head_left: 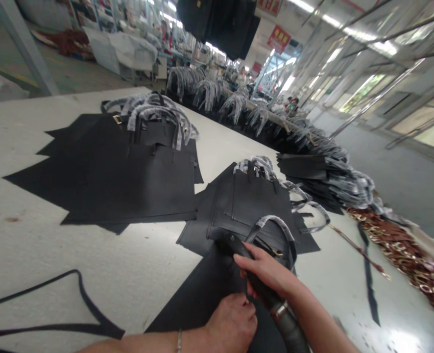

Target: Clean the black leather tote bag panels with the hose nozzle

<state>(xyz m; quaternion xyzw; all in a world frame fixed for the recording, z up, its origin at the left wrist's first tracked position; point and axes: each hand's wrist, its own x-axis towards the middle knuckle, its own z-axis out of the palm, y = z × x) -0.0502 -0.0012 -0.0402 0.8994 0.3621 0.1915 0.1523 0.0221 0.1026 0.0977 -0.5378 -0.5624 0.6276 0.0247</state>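
Observation:
My right hand is wrapped around a black handheld tool, whose thick rear part has a metal band and runs down to the bottom edge. The tool's front end lies over a black leather-look bag panel. On that panel, close below the tool, my left hand is closed, its fingertips pinched together; what they grip is hidden. A bag handle wrapped in clear film arches just beyond my right hand, with a small gold-coloured fitting near its base.
Black bag panels with wrapped handles lie in a left stack and a middle stack. A black strip curls at the left. At right are folded black pieces and brown straps with metal rings. More wrapped handles line the far edge.

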